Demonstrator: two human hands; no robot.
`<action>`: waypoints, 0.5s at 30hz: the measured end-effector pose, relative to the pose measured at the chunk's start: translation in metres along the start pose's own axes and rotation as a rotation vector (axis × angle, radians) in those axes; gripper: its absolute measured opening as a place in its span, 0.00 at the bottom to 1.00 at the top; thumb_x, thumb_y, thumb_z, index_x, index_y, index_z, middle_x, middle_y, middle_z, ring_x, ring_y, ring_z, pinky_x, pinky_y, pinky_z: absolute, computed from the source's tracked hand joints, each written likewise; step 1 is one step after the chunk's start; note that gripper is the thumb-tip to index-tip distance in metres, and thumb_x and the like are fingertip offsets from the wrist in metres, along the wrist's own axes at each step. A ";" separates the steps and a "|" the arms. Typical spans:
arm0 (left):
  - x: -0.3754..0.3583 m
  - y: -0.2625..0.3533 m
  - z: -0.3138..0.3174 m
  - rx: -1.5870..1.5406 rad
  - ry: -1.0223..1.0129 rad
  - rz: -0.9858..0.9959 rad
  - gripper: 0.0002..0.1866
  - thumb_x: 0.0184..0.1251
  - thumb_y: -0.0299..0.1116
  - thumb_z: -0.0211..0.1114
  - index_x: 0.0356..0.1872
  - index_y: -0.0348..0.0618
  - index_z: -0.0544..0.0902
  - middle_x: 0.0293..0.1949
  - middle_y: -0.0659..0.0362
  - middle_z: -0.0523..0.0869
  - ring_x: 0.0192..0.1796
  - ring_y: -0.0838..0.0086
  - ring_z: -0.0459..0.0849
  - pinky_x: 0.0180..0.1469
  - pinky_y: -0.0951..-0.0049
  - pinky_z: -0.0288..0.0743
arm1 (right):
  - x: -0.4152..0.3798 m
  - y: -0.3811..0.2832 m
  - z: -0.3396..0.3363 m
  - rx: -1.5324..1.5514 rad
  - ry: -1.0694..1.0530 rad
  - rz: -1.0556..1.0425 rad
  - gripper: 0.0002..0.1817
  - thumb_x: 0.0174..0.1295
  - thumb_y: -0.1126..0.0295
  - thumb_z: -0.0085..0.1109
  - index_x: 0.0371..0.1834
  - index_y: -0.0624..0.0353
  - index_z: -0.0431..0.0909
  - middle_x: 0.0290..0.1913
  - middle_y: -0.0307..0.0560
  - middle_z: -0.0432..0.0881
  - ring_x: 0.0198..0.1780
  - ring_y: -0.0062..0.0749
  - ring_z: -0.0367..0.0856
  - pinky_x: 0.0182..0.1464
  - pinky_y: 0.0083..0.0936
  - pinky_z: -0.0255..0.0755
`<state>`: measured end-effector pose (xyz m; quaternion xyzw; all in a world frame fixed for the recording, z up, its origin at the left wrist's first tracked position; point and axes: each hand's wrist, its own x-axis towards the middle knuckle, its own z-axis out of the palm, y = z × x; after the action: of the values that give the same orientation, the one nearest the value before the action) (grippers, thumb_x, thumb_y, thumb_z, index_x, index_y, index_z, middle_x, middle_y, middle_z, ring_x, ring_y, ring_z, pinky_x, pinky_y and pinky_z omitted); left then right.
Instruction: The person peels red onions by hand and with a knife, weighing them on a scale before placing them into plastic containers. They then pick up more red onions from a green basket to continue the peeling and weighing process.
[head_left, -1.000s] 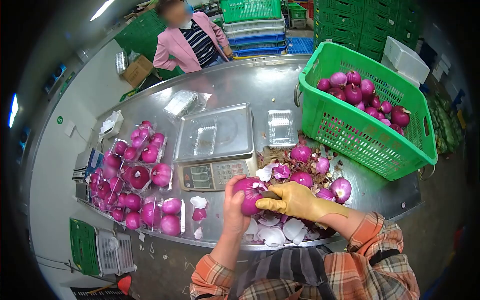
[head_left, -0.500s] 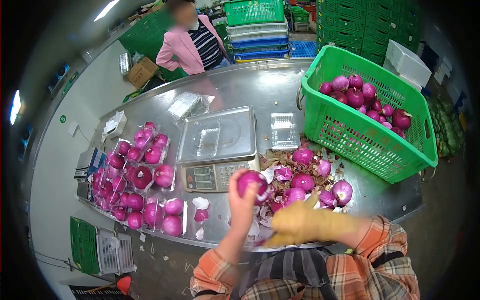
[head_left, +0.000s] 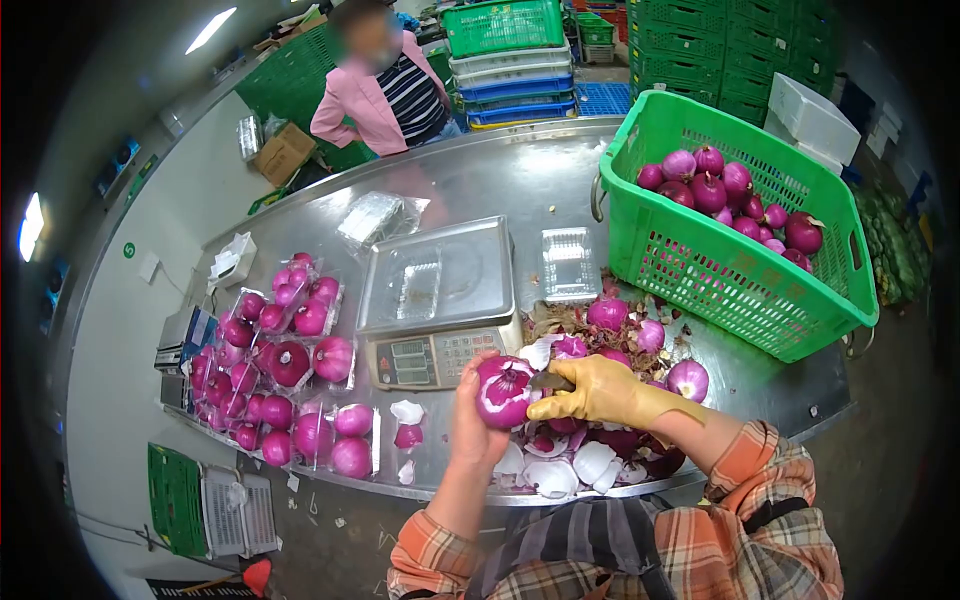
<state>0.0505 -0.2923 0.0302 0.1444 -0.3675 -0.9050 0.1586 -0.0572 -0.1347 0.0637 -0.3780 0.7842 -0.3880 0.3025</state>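
A partly peeled red onion [head_left: 503, 394] rests in my bare left hand [head_left: 474, 420], whose fingers wrap its left side. My right hand [head_left: 600, 390], in a yellow glove, closes on a small knife [head_left: 553, 381] with a dark blade. The blade meets the onion's right side, and my gloved thumb is at the onion too. Below lie pale onion skins [head_left: 552, 477] on the metal table [head_left: 560, 165]. Behind my right hand, more red onions [head_left: 688, 380] sit among dry brown peelings [head_left: 560, 318].
A green crate [head_left: 740, 290] of onions stands at the right. A scale [head_left: 440, 290] holds a clear tray; another clear tray [head_left: 569, 264] sits beside it. Packed onions [head_left: 290, 363] crowd the left. Across the table stands a person [head_left: 380, 100] in a pink jacket.
My right hand has risen from the table's near edge to the onion, bringing the knife against it. The onion in my left hand has turned and sits slightly lower.
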 end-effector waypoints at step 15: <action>0.002 -0.007 0.003 0.049 0.121 -0.216 0.20 0.66 0.42 0.54 0.51 0.36 0.75 0.46 0.49 0.83 0.50 0.60 0.82 0.56 0.61 0.76 | -0.011 -0.008 -0.004 -0.095 -0.135 -0.099 0.32 0.60 0.36 0.53 0.28 0.61 0.78 0.26 0.58 0.78 0.31 0.51 0.79 0.35 0.39 0.72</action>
<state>0.0461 -0.2863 0.0272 0.2415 -0.3616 -0.8971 0.0783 -0.0518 -0.1267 0.0745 -0.4554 0.7600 -0.3385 0.3168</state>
